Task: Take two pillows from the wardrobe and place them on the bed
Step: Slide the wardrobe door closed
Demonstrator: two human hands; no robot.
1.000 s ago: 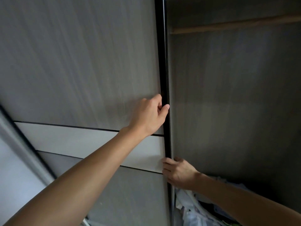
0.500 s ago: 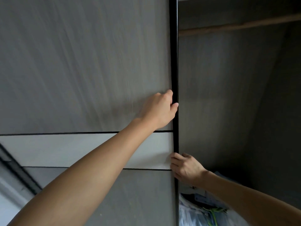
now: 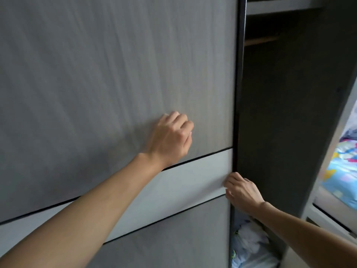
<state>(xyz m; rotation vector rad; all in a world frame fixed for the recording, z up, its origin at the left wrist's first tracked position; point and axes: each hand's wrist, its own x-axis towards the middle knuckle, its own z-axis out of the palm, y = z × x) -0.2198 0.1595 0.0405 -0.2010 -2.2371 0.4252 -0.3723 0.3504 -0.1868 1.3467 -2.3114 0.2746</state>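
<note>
Wardrobe door (image 3: 116, 74) before dark interior (image 3: 270, 113)

the open wardrobe (image 3: 274, 113) is dark inside, with a pale shelf (image 3: 280, 5) at the top and a wooden rail (image 3: 260, 40) just below it. on its floor lies a heap of white and blue laundry (image 3: 251, 246). what lies deeper cannot be told.

My left hand (image 3: 170, 138) rests on the gray door (image 3: 116, 74). My right hand (image 3: 242, 192) holds its dark edge (image 3: 238, 93).
</note>
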